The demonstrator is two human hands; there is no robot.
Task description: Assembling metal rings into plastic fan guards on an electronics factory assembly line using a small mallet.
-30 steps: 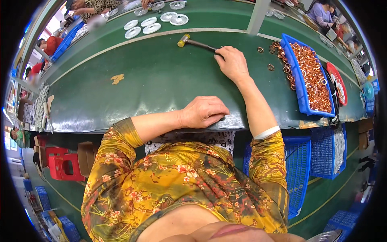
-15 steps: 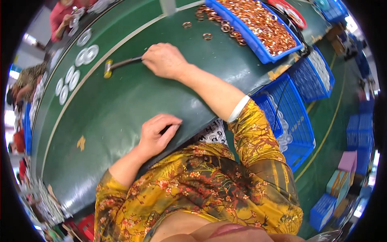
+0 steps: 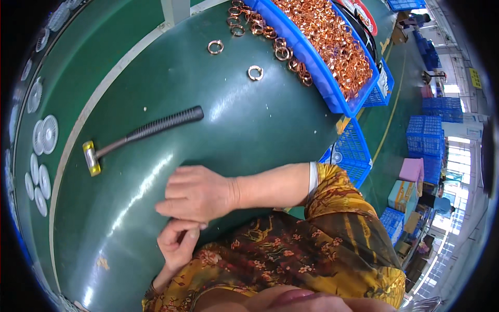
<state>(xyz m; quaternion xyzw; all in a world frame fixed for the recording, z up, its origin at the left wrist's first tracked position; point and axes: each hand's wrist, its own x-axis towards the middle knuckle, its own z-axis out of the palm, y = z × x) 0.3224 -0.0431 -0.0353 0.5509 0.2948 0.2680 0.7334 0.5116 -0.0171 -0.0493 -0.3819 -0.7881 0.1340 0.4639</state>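
Note:
My right hand [image 3: 196, 193] is palm down over the near part of the green tabletop, its fingers curled under and its palm hidden. Just below it, my left hand [image 3: 176, 245] is curled, with the index finger reaching up against the underside of the right hand. Whatever either hand may hold is hidden. Beyond them lies a hammer [image 3: 165, 122] with a black ribbed handle and a silver head with yellow faces; neither hand touches it. Two loose copper-coloured rings, one farther left [image 3: 215, 47] and one nearer [image 3: 255, 73], rest on the table.
A blue bin [image 3: 335, 99] full of copper rings stands at the far right, more rings spilled along its side. White plastic discs [image 3: 49, 134] lie at the left beyond a pale strip [image 3: 83, 112]. Below the table's right edge are blue baskets [image 3: 356, 151]. A grey post [image 3: 176, 11] rises at the back.
My right hand has let go of the hammer's handle and come back toward me, meeting my left hand. The hammer lies on the table. The view has shifted too.

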